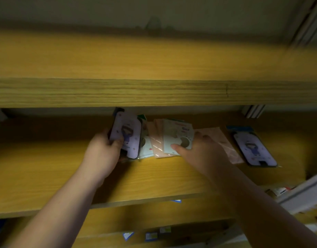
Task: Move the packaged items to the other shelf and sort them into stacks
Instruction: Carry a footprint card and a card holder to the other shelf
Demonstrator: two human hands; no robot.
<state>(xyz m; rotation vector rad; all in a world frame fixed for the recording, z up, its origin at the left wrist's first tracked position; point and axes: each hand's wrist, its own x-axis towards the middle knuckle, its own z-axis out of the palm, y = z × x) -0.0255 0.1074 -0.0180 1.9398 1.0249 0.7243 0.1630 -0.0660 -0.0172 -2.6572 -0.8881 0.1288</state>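
Now your left hand (102, 151) has its grip clenched on a lilac phone-case pack (126, 136), tilted up off the middle shelf (46, 167). Your right hand (206, 149) grips a pale green pack (177, 135) by its near edge, thumb on top, over a fan of pink packs (156, 142). Just right of that hand lies another pink pack (225, 140), flat; further right lies a second lilac case pack (255, 149). Above them runs an upper shelf (154, 92).
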